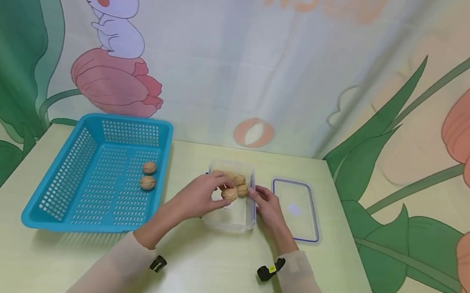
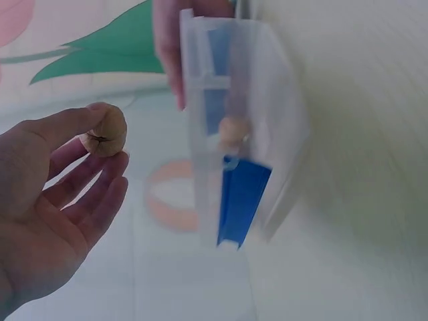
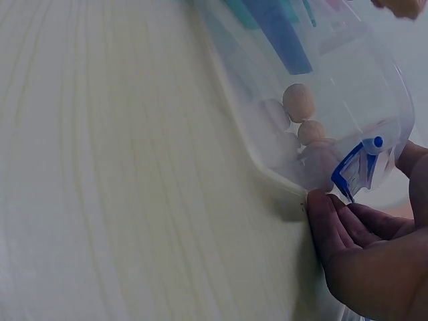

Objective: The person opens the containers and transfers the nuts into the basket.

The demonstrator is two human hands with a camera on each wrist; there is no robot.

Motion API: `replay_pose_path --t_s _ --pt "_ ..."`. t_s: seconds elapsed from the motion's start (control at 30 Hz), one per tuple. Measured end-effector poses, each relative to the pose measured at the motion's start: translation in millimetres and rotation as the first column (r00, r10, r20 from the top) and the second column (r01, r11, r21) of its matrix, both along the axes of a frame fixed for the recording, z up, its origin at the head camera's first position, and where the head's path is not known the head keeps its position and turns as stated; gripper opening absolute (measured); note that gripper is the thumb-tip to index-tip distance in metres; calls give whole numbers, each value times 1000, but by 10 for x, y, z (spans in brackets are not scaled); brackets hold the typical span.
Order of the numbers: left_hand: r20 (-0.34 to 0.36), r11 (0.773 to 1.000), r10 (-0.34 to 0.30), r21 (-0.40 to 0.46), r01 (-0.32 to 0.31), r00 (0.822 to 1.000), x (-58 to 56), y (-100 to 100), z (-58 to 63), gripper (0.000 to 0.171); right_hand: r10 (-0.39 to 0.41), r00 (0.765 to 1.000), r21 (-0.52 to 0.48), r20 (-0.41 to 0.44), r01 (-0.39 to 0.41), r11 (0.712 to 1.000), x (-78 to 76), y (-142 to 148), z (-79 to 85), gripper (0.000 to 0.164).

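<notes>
My left hand (image 1: pixel 201 196) pinches a walnut (image 2: pixel 110 132) between thumb and fingertips, over the clear plastic food container (image 1: pixel 227 226). In the left wrist view the walnut is beside the container's rim. Several walnuts (image 1: pixel 240 180) lie inside, toward the far end; the left hand partly hides them in the head view. At the container's right wall, my right hand (image 1: pixel 270 209) grips it with the thumb at the rim and fingers outside. The right wrist view shows those fingers low by a blue clip (image 3: pixel 358 167).
A blue perforated basket (image 1: pixel 28 214) stands on the left, with two walnuts (image 1: pixel 148 183) at its right side. To the right of the container, a clear lid (image 1: pixel 300 221) with a blue seal lies flat on the table. A printed curtain (image 1: pixel 225 70) hangs behind the table.
</notes>
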State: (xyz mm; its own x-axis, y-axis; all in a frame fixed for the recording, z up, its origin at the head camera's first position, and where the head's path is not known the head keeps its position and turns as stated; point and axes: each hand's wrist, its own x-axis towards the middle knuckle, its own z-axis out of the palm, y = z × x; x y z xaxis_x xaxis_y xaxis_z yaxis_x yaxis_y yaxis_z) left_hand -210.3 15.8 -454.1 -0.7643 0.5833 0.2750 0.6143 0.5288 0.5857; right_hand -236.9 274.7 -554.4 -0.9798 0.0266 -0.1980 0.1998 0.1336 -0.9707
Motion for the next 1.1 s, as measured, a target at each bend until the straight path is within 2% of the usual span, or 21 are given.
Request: replay_pose_path --t_s 0.13,0.27,0.47,0.6,0.77,0.97,1.1 --pt "-7 997 51 52 -51 999 85 -198 71 35 -7 1000 -15 8 7 1000 16 6 14 61" --pt "-23 989 111 101 -109 994 113 -435 119 34 -1 1000 -36 9 1 999 18 15 33 61" --pt "-19 968 211 145 -207 977 42 -799 187 36 4 1000 -54 10 -3 999 -4 20 36 61" --pt "28 951 268 154 -269 963 -11 -985 229 39 4 1000 -55 10 -3 998 -15 28 13 62" --pt "83 935 308 161 -318 948 -51 -1207 180 44 2 1000 -56 5 -2 998 -16 26 -14 62" --pt "107 905 376 169 -390 920 -53 -1503 41 45 -8 1000 -61 9 9 998 -7 2 -17 59" --pt "134 894 416 119 -432 899 -35 -1647 -47 47 -8 1000 -54 8 9 998 8 -16 -2 60"
